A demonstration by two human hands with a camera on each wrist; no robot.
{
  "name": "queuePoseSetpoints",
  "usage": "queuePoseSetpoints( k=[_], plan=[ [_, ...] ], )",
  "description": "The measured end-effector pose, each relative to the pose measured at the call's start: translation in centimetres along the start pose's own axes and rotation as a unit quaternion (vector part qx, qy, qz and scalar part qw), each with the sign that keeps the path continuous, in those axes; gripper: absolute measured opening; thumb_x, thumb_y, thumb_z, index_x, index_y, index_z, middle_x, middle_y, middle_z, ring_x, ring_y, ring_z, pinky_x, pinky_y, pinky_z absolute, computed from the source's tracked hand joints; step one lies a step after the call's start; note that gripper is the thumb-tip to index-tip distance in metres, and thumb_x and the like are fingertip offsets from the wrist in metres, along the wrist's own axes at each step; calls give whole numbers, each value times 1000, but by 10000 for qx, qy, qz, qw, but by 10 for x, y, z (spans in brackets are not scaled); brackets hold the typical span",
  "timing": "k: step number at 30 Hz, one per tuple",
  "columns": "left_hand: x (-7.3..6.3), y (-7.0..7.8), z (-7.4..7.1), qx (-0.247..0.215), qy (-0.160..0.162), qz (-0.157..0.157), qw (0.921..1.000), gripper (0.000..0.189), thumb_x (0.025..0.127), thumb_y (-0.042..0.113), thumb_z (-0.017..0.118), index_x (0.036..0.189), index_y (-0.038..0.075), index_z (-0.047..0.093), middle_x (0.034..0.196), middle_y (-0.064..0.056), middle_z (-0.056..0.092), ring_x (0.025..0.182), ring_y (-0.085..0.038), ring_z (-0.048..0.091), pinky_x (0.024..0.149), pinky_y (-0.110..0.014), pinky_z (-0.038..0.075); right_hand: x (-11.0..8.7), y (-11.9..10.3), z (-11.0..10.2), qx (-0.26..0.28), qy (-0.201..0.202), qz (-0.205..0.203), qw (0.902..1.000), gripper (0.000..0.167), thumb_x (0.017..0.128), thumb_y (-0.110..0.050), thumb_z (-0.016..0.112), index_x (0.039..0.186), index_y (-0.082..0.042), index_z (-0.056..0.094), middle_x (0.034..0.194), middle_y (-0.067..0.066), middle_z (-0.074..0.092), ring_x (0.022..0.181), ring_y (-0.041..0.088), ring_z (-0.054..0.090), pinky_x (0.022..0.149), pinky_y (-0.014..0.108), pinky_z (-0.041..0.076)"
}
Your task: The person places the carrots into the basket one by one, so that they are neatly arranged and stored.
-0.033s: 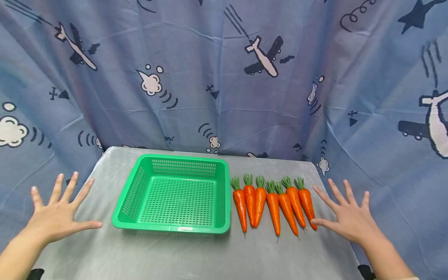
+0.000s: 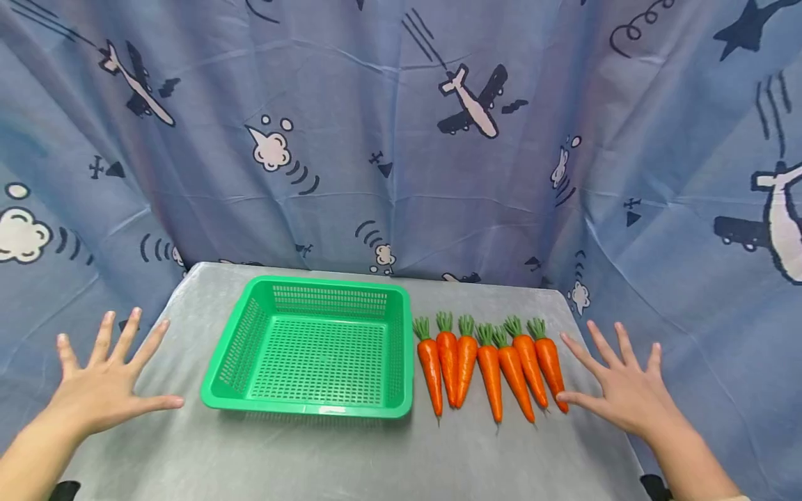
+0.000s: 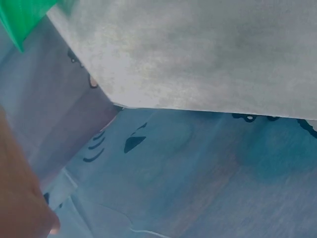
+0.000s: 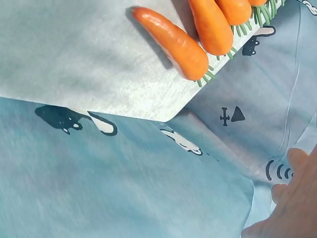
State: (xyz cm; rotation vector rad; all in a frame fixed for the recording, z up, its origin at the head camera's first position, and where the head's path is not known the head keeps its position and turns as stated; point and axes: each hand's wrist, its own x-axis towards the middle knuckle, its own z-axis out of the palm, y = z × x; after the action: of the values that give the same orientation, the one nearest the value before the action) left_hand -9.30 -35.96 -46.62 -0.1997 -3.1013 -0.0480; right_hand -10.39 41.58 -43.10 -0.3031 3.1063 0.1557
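A green plastic basket (image 2: 404, 348) with slotted sides and a perforated floor stands left of centre on the table, nothing in it. To its right several orange carrots (image 2: 489, 376) lie side by side, their short green tops toward the back. My left hand (image 2: 100, 390) is held with fingers spread at the table's left side, apart from the basket. Over the right edge my right hand (image 2: 633, 396) spreads its fingers too, its thumb tip close to the rightmost carrot (image 2: 549, 362) in the head view. Neither hand holds anything.
The grey table (image 2: 313, 459) has its back edge close to a blue curtain (image 2: 351, 139) printed with planes and clouds. This cloth also hangs along both sides, near the hands. In the left wrist view, a basket corner (image 3: 25, 17) shows at the upper left.
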Motion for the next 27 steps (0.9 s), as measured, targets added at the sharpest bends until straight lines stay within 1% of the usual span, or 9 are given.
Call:
queuePoseSetpoints(
  k=[5,8,13,16,18,22,26,27],
  plan=[
    [0,0,0,5,-43,-9,10000,132,67,89,62,161,34,-13,165,-21,-20,146,-47,-29,94,-72,-33,0,-1,2,51,48,-34,10000,100,81,-82,56,162,-43,10,171,11,-4,150,49,-17,98,86,-9],
    [0,0,0,6,11,5,10000,133,67,89,63,161,33,-12,165,-20,-20,146,-46,-29,95,-71,-33,0,-2,3,108,82,-47,9999,99,82,-81,56,162,-43,11,171,10,-4,150,48,-16,99,86,-8],
    [1,1,0,-95,73,134,9998,131,68,87,64,162,32,-10,166,-15,-22,148,-45,-27,96,-70,-34,1,-5,3,156,10,-30,9999,98,83,-80,55,162,-42,10,171,11,0,150,51,-12,98,86,-5],
    [1,1,1,-216,98,229,9995,131,69,84,66,162,31,-9,166,-14,-23,148,-44,-28,96,-69,-34,2,-7,3,196,-5,-25,9998,98,84,-79,55,162,-42,10,171,12,1,150,51,-11,99,87,-2],
    [2,2,2,-308,109,287,9991,130,71,82,68,162,31,-9,166,-15,-23,147,-43,-29,97,-68,-34,3,-8,3,302,21,-7,9995,98,84,-78,56,162,-41,10,171,12,0,151,50,-11,99,86,-1],
    [3,5,5,-502,145,381,9979,131,71,76,72,163,29,-8,166,-16,-21,148,-44,-27,99,-68,-33,6,-12,6,682,39,22,9977,98,84,-76,60,162,-39,13,171,11,-3,151,49,-13,100,86,2],
    [5,11,8,-703,261,551,9957,132,70,73,75,164,27,-5,167,-16,-18,150,-40,-26,103,-71,-27,9,-13,10,1006,-11,18,9949,98,84,-74,62,163,-38,15,171,7,-6,152,47,-12,101,84,8],
    [6,13,9,-755,260,594,9950,132,70,73,76,163,27,-6,167,-14,-20,149,-38,-28,103,-71,-27,10,-13,12,1066,-13,15,9943,98,84,-73,63,163,-37,15,171,7,-6,152,47,-12,101,84,10]
  ],
)
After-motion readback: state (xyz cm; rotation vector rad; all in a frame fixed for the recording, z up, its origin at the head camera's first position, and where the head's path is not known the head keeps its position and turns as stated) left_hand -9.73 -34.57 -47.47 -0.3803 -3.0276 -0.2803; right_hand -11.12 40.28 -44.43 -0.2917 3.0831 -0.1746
